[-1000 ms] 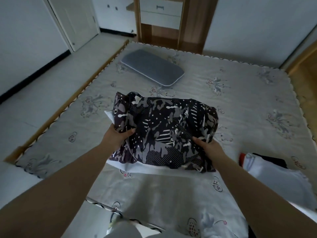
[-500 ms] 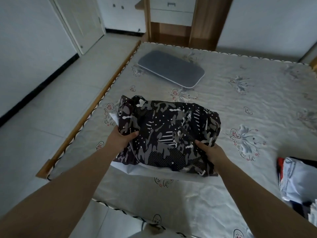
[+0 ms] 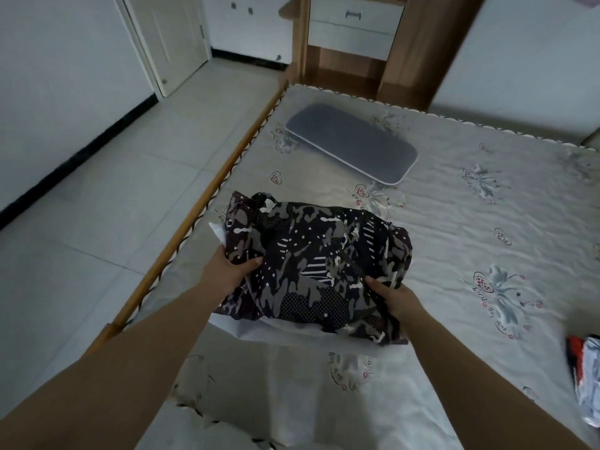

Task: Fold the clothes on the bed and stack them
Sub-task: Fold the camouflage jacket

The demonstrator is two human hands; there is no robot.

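Note:
A folded dark camouflage-print garment (image 3: 318, 264) lies on top of a folded white garment (image 3: 292, 334), both held above the bed's (image 3: 487, 241) left part. My left hand (image 3: 227, 271) grips the pile's left edge, thumb on top. My right hand (image 3: 397, 298) grips its front right corner, thumb on top, fingers hidden underneath. More clothes (image 3: 584, 378), white with red and dark parts, lie at the bed's right edge.
A grey flat pillow (image 3: 352, 142) lies near the head of the bed. The bed's wooden side rail (image 3: 194, 216) runs along the left, with tiled floor (image 3: 97, 238) beyond. A wooden cabinet (image 3: 354, 34) stands behind the bed.
Both hands have carried the pile leftward toward the bed's left edge, and my view has turned left with it. The other clothes now sit further right in the frame.

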